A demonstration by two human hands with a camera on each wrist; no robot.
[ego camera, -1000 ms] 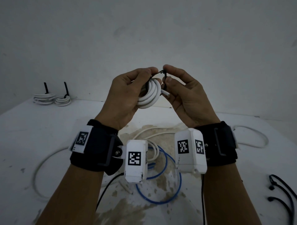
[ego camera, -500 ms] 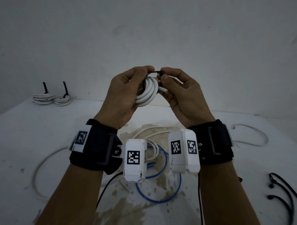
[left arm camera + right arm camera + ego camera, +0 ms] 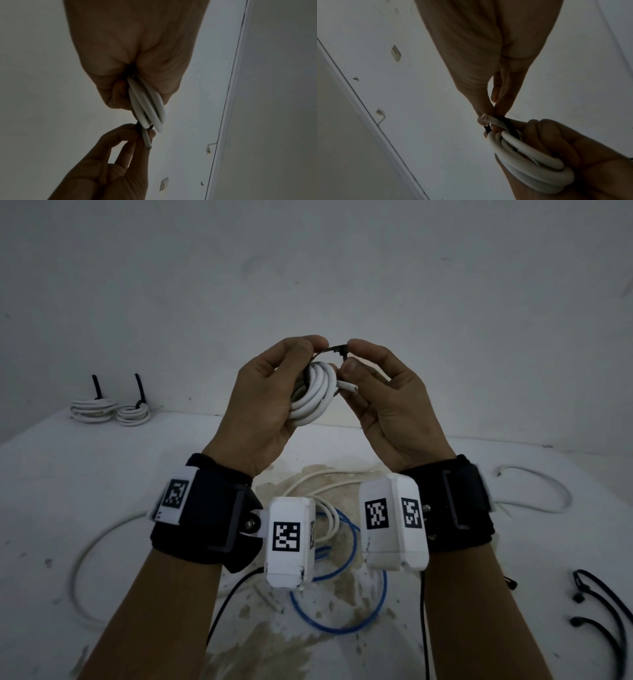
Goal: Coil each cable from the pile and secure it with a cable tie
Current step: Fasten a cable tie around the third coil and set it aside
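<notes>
Your left hand [image 3: 265, 392] is wrapped around the white coil [image 3: 313, 395], held up in the air well above the desk [image 3: 51, 474], and if that grip slackens the stiff loops will likely spring apart before the tie bites, because nothing else holds them together yet. Right of the coil's top edge, your right hand [image 3: 383, 395] pinches the black cable tie [image 3: 337, 351] between thumb and forefinger; I judge the strap is not yet cinched, and its end could slip out of such a small pinch. The loose cable end [image 3: 349, 386] pokes out to the right of the coil and could be left outside the loop. The coil itself is several thick, smooth white turns stacked closely, roughly round, with the dark strap crossing its upper part; whether the strap runs through its head, I cannot tell.
</notes>
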